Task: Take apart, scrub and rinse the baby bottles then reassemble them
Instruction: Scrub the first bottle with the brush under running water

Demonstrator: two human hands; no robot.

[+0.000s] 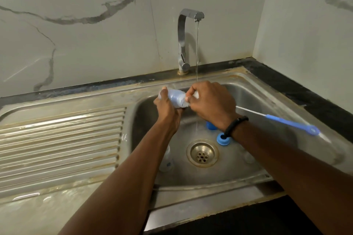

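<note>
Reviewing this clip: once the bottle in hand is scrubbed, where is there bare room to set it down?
The ribbed drainboard left of the basin shows bare steel, as does the flat rim below it. The basin floor is crowded: two blue rings beside the drain, and another bottle at its left wall. Both hands work the bottle and brush above.

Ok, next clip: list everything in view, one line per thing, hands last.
Bottle: one, clear bluish, held sideways over the basin.
Bottle brush: one, blue handle, sticking out past the right wrist.
Screw rings: two, blue, basin floor near the drain.
Second bottle: one, clear, lying in the basin at left.
Tap: one, chrome, running.
Sink: one, steel, ribbed drainer at left.
Wristband: one, black, right wrist.
Hands: left hand grips the bottle; right hand holds the brush at its mouth.
</note>
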